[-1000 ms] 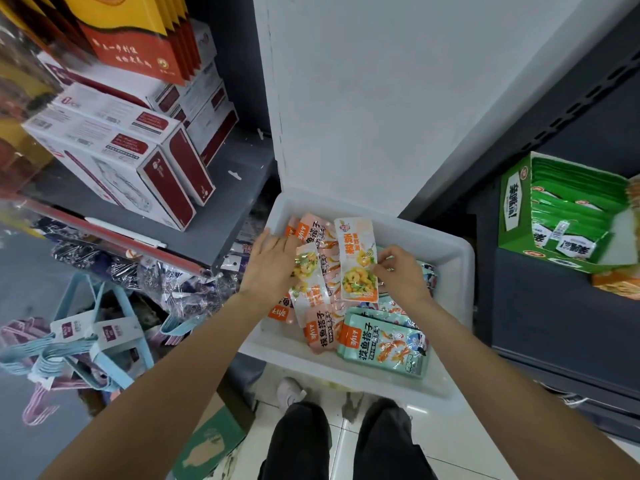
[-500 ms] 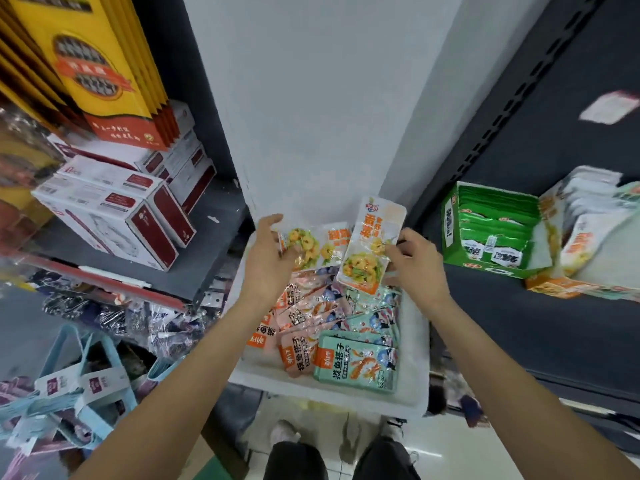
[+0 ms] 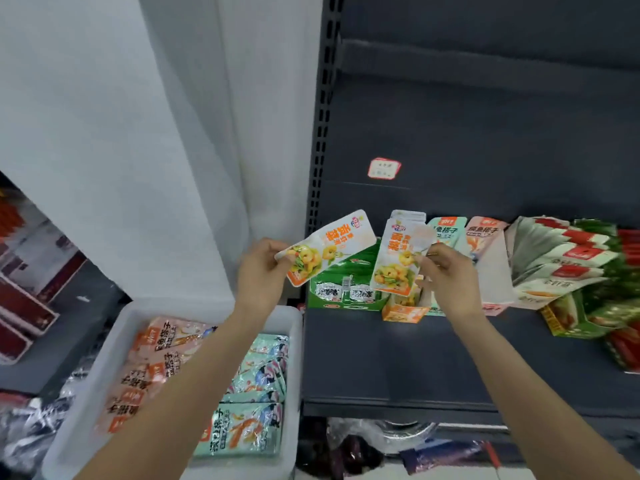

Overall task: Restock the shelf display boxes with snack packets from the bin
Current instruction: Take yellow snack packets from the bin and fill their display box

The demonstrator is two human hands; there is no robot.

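At the far left, the white plastic bin (image 3: 104, 375) sat low beside the dark grey metal shelf (image 3: 398, 358), with orange and teal snack packets lying flat in it. Above the bin's right end, the left hand (image 3: 258, 278) pinched the lower end of a flat orange-and-white snack packet printed with yellow rings (image 3: 327, 249); its long axis ran diagonally, top end pointing up and to the right toward the shelf. Further right, the right hand (image 3: 446, 275) pinched the side edge of a second packet of the same print (image 3: 398, 259), which stood nearly upright, long axis vertical and top leaning slightly right, just above the small orange cardboard display box (image 3: 403, 311) that stood between a green display box (image 3: 341, 294) and more boxes of packets. The step in hand appeared to be delivery from bin to shelf: the right packet likely needed lowering, bottom edge first, into the orange box, and the left packet turning upright to follow.
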